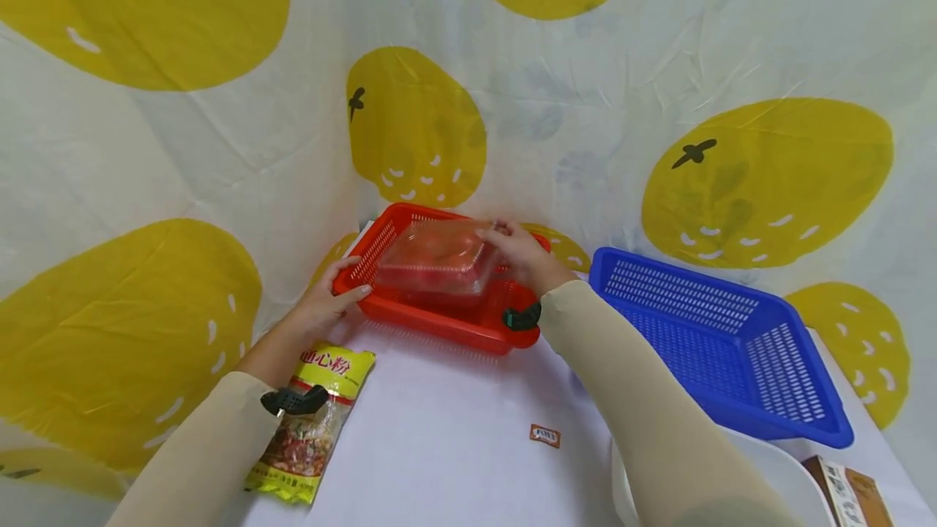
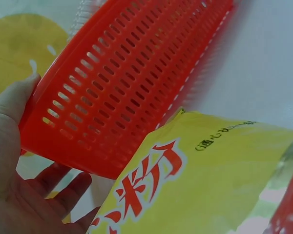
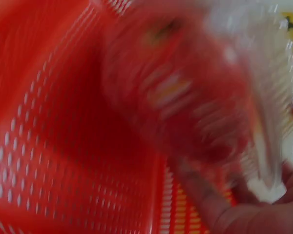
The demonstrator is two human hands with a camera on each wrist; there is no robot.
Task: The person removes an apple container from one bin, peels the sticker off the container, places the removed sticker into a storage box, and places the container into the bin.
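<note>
A red plastic basket (image 1: 439, 327) with slotted walls stands at the back of the table. My left hand (image 1: 322, 307) grips its left corner, the thumb over the rim and the fingers below, as the left wrist view shows. My right hand (image 1: 518, 250) holds a clear plastic clamshell box (image 1: 432, 267) by its right end, tilted over the basket. Inside the box is a round red fruit (image 3: 171, 83), blurred in the right wrist view. A yellow bag of pasta (image 1: 311, 429) lies under my left wrist.
A blue slotted basket (image 1: 673, 348) stands at the right, partly over a white tub (image 1: 769, 470). Beside the tub lies a brown box (image 1: 852, 486). A small orange packet (image 1: 545, 435) is on the white tabletop. A lemon-print curtain (image 1: 556, 120) hangs close behind.
</note>
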